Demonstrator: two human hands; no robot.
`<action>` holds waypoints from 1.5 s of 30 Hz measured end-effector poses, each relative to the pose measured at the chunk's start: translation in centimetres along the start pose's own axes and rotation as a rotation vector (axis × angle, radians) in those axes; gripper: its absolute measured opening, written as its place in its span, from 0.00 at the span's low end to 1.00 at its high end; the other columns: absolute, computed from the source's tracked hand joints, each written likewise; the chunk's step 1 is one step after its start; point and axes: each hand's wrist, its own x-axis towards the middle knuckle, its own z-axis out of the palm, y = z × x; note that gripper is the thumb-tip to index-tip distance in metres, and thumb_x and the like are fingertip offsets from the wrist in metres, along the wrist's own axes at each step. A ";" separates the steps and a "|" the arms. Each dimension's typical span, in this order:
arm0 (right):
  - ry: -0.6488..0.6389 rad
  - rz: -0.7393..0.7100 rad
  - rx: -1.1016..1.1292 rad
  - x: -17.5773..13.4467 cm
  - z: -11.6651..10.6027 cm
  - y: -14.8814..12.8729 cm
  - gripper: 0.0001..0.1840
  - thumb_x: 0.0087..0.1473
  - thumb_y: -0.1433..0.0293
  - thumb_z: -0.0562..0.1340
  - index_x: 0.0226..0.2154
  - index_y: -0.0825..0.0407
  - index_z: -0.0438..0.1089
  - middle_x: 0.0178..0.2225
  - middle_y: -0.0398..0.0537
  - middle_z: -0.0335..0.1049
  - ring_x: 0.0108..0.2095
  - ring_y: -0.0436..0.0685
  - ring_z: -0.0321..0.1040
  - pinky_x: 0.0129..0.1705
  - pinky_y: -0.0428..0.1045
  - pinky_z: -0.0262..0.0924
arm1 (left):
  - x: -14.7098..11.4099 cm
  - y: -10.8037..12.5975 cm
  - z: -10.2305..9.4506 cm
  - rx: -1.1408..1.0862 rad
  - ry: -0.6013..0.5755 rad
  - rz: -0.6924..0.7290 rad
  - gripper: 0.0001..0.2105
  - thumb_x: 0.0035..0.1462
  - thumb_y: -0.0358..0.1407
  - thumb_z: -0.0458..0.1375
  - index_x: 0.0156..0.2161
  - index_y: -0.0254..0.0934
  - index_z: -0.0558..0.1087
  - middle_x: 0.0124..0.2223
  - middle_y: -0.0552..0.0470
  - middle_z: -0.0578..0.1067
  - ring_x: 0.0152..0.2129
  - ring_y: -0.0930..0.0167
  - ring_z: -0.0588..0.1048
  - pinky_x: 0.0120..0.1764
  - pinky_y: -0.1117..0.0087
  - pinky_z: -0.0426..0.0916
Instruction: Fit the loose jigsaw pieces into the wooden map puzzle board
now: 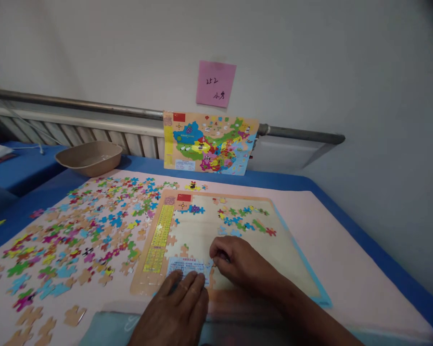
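Observation:
A partly filled jigsaw puzzle board (303, 254) lies in front of me, with a tan border and a yellow text column (159, 240) at its left. My left hand (182, 302) rests flat, fingers stretched over the pale blue text block (176, 264) at the board's lower left. Just right of that block, my right hand (240, 262) is pinched at a small tan puzzle piece (213, 267), mostly hidden by the fingertips. Joined colored pieces (243, 223) sit in the board's upper right. A flag section (184, 197) fills the top left corner.
Many loose puzzle pieces (90, 226) spread over the pink table cover (346, 240) at the left. A tan plastic basin (90, 158) stands behind them. The printed map picture (211, 144) leans against a wall pipe (303, 133), below a pink note (215, 84).

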 end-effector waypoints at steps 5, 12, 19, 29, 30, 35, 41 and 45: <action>0.021 -0.075 -0.035 0.1 0.4 0.0 0.10 0.51 0.82 0.60 0.31 0.52 0.71 0.30 0.41 0.71 0.31 0.53 0.65 0.37 0.48 0.53 | -0.1 0.0 -0.1 -0.005 -0.024 -0.002 0.31 0.81 0.53 0.36 0.48 0.37 0.77 0.50 0.52 0.86 0.46 0.69 0.83 0.47 0.58 0.73; -0.021 0.036 0.018 0.2 0.3 -0.2 0.10 0.52 0.82 0.60 0.31 0.51 0.71 0.30 0.40 0.71 0.30 0.53 0.64 0.36 0.47 0.53 | -0.6 0.0 0.2 -0.025 -0.052 -0.007 0.31 0.81 0.55 0.38 0.49 0.37 0.78 0.51 0.51 0.85 0.48 0.67 0.81 0.52 0.55 0.66; -0.057 0.051 0.009 0.4 0.1 -0.5 0.09 0.53 0.81 0.60 0.31 0.51 0.71 0.31 0.41 0.72 0.31 0.53 0.65 0.37 0.47 0.54 | -1.0 0.0 0.3 -0.031 -0.105 0.018 0.30 0.79 0.58 0.44 0.52 0.36 0.78 0.54 0.49 0.84 0.51 0.64 0.78 0.54 0.53 0.63; -0.055 -0.004 -0.090 0.4 0.7 -0.5 0.09 0.56 0.81 0.61 0.32 0.52 0.69 0.33 0.43 0.71 0.34 0.55 0.65 0.40 0.50 0.53 | -0.2 0.0 -0.1 -0.027 -0.044 -0.004 0.30 0.82 0.53 0.37 0.49 0.36 0.77 0.51 0.50 0.85 0.47 0.67 0.81 0.51 0.55 0.65; -0.054 -0.011 -0.102 0.4 0.7 -0.6 0.08 0.57 0.81 0.61 0.33 0.52 0.69 0.33 0.44 0.71 0.34 0.55 0.65 0.40 0.50 0.53 | -0.2 -0.1 -0.1 -0.028 -0.045 -0.003 0.30 0.82 0.53 0.37 0.49 0.36 0.77 0.51 0.50 0.85 0.48 0.67 0.81 0.51 0.55 0.65; -0.061 -0.016 -0.156 0.3 0.7 -0.9 0.09 0.57 0.82 0.61 0.35 0.52 0.72 0.36 0.46 0.72 0.38 0.56 0.66 0.44 0.51 0.55 | -0.4 -0.2 -0.1 -0.021 -0.048 0.012 0.30 0.82 0.53 0.37 0.49 0.37 0.78 0.51 0.50 0.85 0.48 0.67 0.81 0.52 0.55 0.65; -0.095 0.051 -0.222 -0.1 -0.1 -1.1 0.07 0.58 0.78 0.66 0.39 0.52 0.74 0.41 0.47 0.73 0.41 0.58 0.66 0.46 0.52 0.55 | -1.3 -0.1 0.4 -0.021 -0.122 0.044 0.30 0.79 0.58 0.43 0.52 0.36 0.78 0.55 0.48 0.84 0.50 0.63 0.81 0.51 0.53 0.67; -0.120 0.069 -0.258 -0.6 0.0 -1.0 0.11 0.56 0.78 0.69 0.42 0.52 0.74 0.43 0.48 0.73 0.43 0.59 0.66 0.48 0.53 0.54 | -1.7 0.0 0.8 -0.020 -0.172 0.057 0.27 0.78 0.56 0.47 0.54 0.35 0.78 0.56 0.47 0.83 0.51 0.61 0.79 0.52 0.53 0.67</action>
